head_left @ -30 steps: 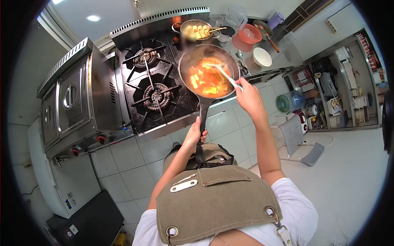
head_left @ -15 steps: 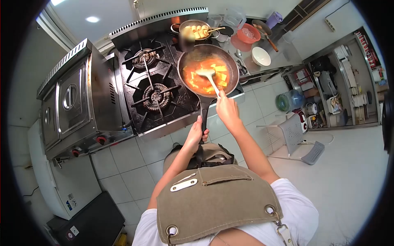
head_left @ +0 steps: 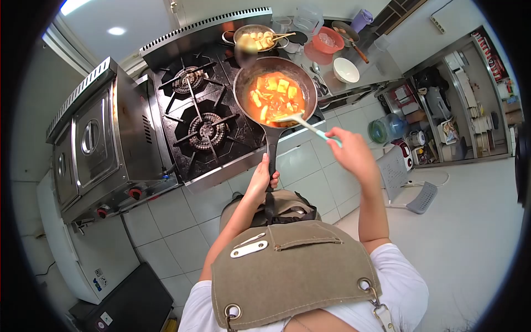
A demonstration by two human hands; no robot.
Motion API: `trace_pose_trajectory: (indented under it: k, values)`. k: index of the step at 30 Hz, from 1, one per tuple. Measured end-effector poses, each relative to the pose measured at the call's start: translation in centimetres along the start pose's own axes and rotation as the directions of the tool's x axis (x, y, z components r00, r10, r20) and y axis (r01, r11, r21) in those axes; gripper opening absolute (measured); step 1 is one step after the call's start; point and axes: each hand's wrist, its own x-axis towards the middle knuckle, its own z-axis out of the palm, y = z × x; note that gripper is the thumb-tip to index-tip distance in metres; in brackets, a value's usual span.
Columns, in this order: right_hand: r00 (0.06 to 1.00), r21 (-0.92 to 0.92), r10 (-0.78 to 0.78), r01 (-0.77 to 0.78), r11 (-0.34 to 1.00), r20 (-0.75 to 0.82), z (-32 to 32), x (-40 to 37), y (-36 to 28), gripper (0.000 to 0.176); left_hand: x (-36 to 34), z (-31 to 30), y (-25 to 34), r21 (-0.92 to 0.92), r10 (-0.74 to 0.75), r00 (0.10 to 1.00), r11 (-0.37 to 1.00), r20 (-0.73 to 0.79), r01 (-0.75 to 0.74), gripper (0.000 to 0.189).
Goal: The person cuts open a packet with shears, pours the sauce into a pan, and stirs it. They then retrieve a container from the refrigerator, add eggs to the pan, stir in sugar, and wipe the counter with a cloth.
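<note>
My left hand point(head_left: 261, 180) is wrapped round the dark handle of a frying pan point(head_left: 310, 88) on the stove's right side. Inside the pan is a red-orange stew point(head_left: 279, 98) with yellowish chunks. My right hand point(head_left: 349, 150) grips the pale green handle of a spatula point(head_left: 315, 130). The spatula's white head rests at the pan's near edge, partly in the stew. Behind the frying pan stands a smaller pan point(head_left: 237, 36) holding pale pieces on skewers.
Two bare burners point(head_left: 207, 130) lie left of the frying pan. On the right counter are a white bowl point(head_left: 346, 71), an orange-red bowl point(head_left: 326, 42), a pan with a wooden handle point(head_left: 358, 53) and a purple jug point(head_left: 362, 20). A grey chair point(head_left: 395, 171) stands at right.
My right hand has moved right and toward me. The spatula's head has swept from the middle of the stew to the pan's near edge. My left hand still holds the pan handle.
</note>
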Motion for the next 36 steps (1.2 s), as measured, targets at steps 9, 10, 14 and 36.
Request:
trace_pose_trajectory:
  k: [9,10,14,36]
  values:
    - [0.998,-0.117,0.018,-0.01,0.993,0.066,0.7,3.5,0.0,0.018,0.1,-0.1,-0.1,0.02,0.023,1.0,1.0,-0.008,-0.023,0.051]
    - [0.999,-0.084,0.012,-0.008,0.996,0.047,2.0,4.4,0.2,0.019,0.1,-0.2,-0.1,0.02,0.03,1.0,0.999,0.001,-0.03,0.051]
    - [0.999,-0.017,-0.037,0.037,0.999,-0.033,5.5,7.2,0.2,0.02,-0.1,-0.2,0.1,0.015,0.025,1.0,1.0,0.002,-0.025,0.05]
    - [0.998,0.034,-0.062,0.063,0.997,-0.029,9.3,4.0,-2.0,0.02,-0.1,0.0,0.1,-0.012,0.004,0.999,1.0,-0.048,-0.005,0.044]
